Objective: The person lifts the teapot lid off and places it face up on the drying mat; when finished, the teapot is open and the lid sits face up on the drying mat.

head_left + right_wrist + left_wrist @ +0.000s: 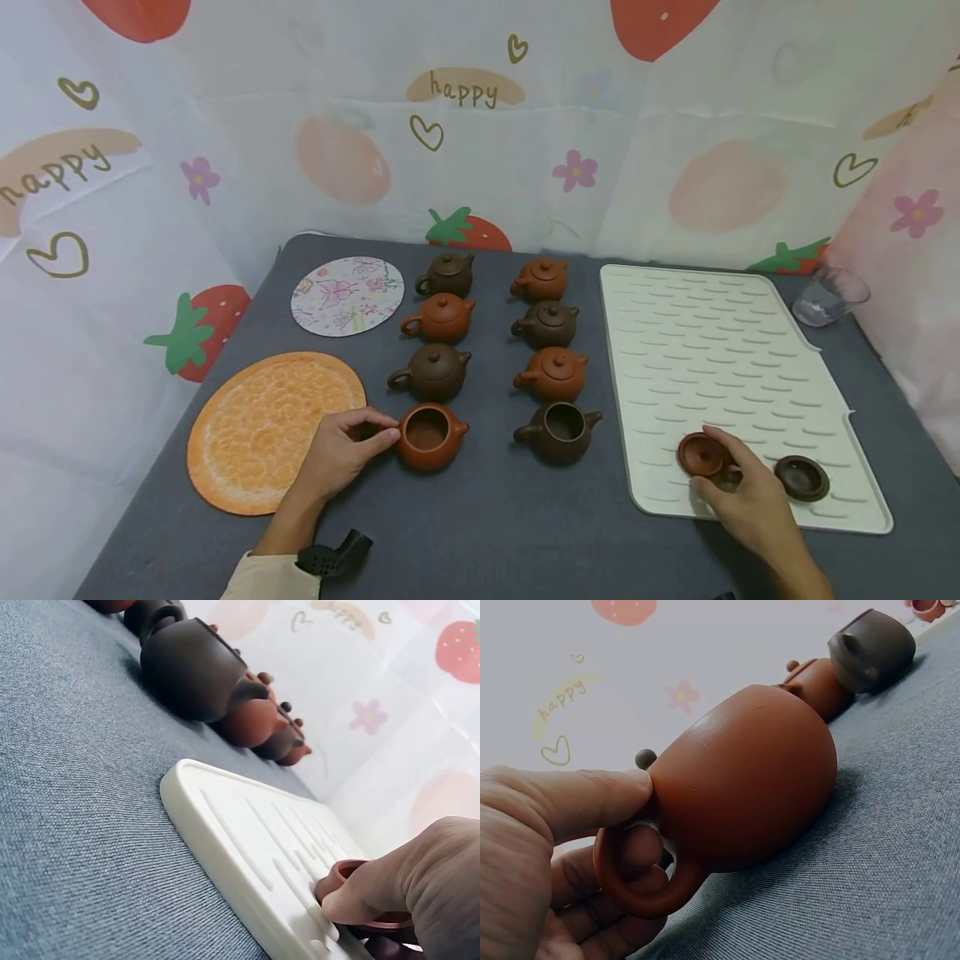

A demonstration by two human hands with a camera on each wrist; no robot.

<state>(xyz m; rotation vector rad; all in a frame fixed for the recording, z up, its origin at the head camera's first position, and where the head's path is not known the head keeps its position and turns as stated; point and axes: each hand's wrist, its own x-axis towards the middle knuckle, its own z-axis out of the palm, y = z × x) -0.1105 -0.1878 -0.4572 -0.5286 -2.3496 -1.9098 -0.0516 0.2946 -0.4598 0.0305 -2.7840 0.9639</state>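
My left hand [341,454] pinches the ring handle of a lidless red-brown clay teapot [750,772], which sits on the dark cloth. Its mouth faces up, and thumb and fingers are at the handle in the left wrist view. Over on the white ridged mat [705,333], my right hand [753,508] grips a red-brown teapot lid [702,455], turned underside up near the mat's front edge. The thumb is against the lid's side in the right wrist view. Right of that hand lies a dark brown lid [802,478], also underside up.
Two columns of teapots run toward the back, including a lidded dark teapot [431,372] and a lidless dark teapot [561,433]. A round orange placemat [273,433] and a patterned disc [347,296] lie left. A clear glass [828,297] stands beyond the mat's right edge.
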